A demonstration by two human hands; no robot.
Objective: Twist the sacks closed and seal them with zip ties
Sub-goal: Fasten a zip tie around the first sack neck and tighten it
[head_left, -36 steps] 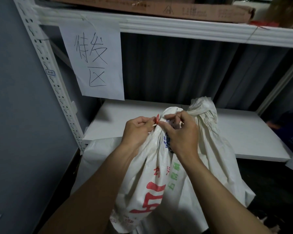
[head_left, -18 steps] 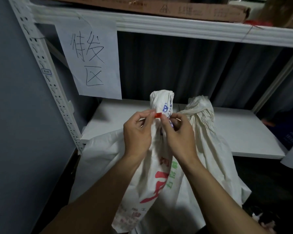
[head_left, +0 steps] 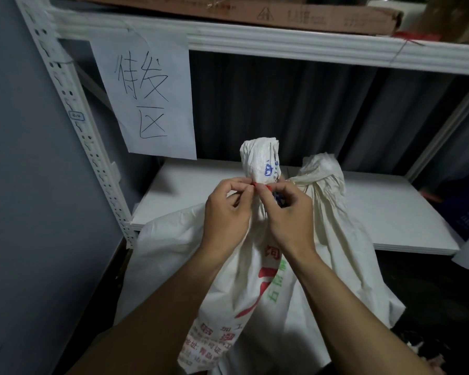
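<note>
Hands are meeting at the twisted neck of a white woven plastic sack [head_left: 257,280] printed with red and green lettering. The left hand [head_left: 225,212] is pinching one end of a thin red plastic zip tie [head_left: 268,187] between thumb and forefinger. The right hand [head_left: 287,215] is pinching the other end, its remaining fingers curling loosely. To seal well, the tail probably needs feeding squarely into the lock and pulling snug while the twist is being held tight. The tie is lying across the near side of the neck, just below the bunched top, directly between both sets of fingertips. A plain white sack [head_left: 325,185] is leaning just behind.
</note>
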